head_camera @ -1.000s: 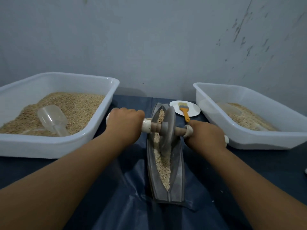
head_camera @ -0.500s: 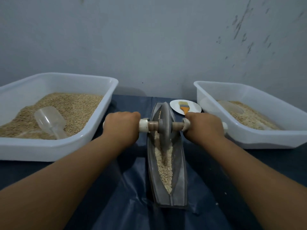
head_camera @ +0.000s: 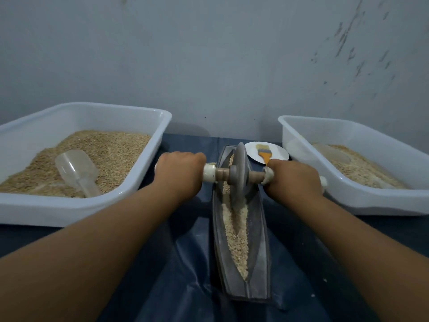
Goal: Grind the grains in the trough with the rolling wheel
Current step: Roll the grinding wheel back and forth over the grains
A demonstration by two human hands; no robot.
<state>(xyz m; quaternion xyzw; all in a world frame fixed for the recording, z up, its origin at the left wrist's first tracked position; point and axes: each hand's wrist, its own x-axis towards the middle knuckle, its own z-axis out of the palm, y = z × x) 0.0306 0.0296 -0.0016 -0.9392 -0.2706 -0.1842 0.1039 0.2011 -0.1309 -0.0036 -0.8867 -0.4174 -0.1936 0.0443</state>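
Lying lengthwise on a dark sheet [head_camera: 190,275], near end closest: a narrow grey trough [head_camera: 258,259], holding pale grains [head_camera: 236,231] along its groove, tapering to a point at the near end. Standing upright in the trough's far half, rim sunk into the grains: a grey wheel [head_camera: 239,180], with a wooden axle [head_camera: 255,175] running crosswise through it and sticking out both sides over the trough walls.

Gripping the axle's left end, fingers curled fully round the white sleeve there, knuckles up: left hand [head_camera: 180,174], sitting just left of the trough and level with the wheel. Gripping the right end the same way, fingers wrapped tight, a white tip of the handle poking out past its outer edge: right hand [head_camera: 293,180], just right of the trough. Sitting between the two fists, apart from both: the wheel.

Resting left of the left hand: a white tub [head_camera: 69,205] of grain with a clear scoop [head_camera: 76,169] lying in it. Sitting right of the right hand: a second white tub [head_camera: 362,198], less full, with another clear scoop blurred inside. Lying just beyond the right hand, beside the trough's far end: a white plate [head_camera: 279,153] carrying an orange-handled brush [head_camera: 263,153]. Closing off the back: a grey wall [head_camera: 209,54], scuffed at the upper right.
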